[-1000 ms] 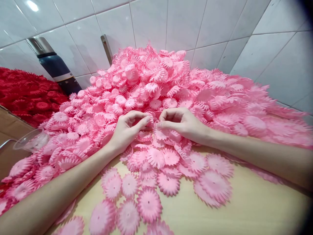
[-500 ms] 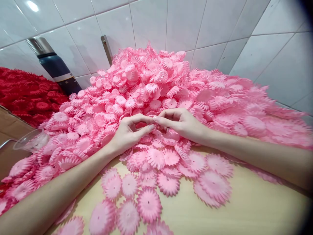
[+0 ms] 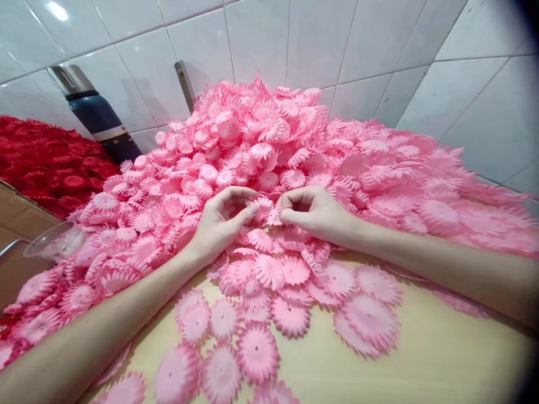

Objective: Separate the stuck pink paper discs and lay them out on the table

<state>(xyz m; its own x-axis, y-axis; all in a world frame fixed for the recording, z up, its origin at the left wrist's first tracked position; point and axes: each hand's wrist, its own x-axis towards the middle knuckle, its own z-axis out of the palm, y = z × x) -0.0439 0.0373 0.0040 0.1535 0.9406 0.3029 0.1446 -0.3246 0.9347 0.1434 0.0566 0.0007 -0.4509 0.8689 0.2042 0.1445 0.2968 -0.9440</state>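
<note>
Low in front of the big pink heap, my left hand [image 3: 223, 224] and my right hand [image 3: 324, 213] face each other with a small gap between them. A pink scalloped flower-petal disc [image 3: 264, 205] shows in that gap, its edge at my left thumb and forefinger, which are curled around it. My right thumb and forefinger are pressed together at the edge of a small pale pink petal piece [image 3: 274, 217]. Whether the two pieces are joined cannot be made out. Loose pink petal discs [image 3: 290, 317] lie on the tabletop below my hands, several of them stacked.
A heap of pink petal discs [image 3: 261, 129] rises against the white tiled wall [image 3: 320, 45]. Leftward are a red petal heap [image 3: 50, 163], a dark blue bottle [image 3: 99, 115], a clear plastic cup [image 3: 54, 241] and a cardboard box [image 3: 21, 224]. The pale wooden table [image 3: 337, 376] shows in front.
My fingertips were together and have moved apart. My right hand has shifted slightly right, and pink petal pieces now show between the hands.
</note>
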